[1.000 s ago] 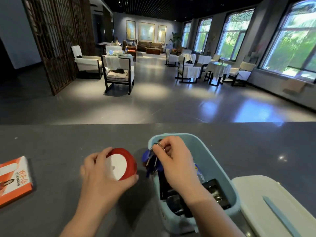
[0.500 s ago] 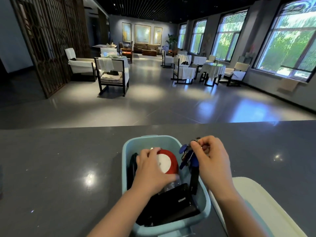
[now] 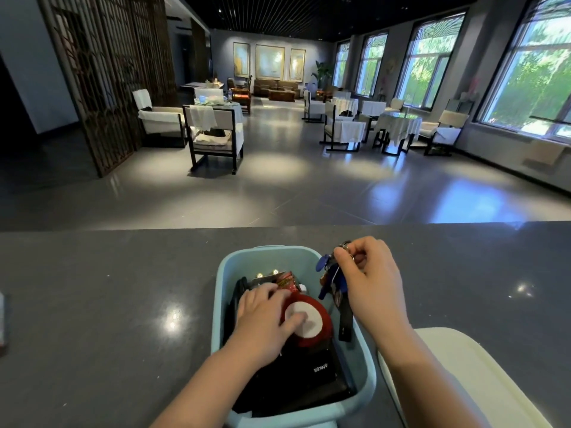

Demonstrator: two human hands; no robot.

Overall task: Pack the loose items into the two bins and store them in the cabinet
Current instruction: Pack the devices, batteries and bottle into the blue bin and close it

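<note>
Two hands work over a pale blue bin [image 3: 364, 378] at lower centre of the frame, standing on a dark grey counter [image 3: 108, 304]. Left hand [image 3: 262, 322]: fingers curled over the rim and thumb laid on the white face of a red ribbon spool [image 3: 312, 322], which is inside the bin, resting on black items, one a box marked ANKER [image 3: 318, 370]. Right hand [image 3: 370, 285]: fingertips pinched on the ring of a key bunch with blue tags [image 3: 332, 278], held above the bin's right rim, its black strap hanging down into the bin. A white lid [image 3: 457, 375] lies just beside the bin at lower right.

Step in hand, as judged: packing loose items into this bin. The next move would call for releasing the spool once settled, then lowering the keys into the remaining gap at right. Neither a second bin nor the cabinet is visible.
</note>
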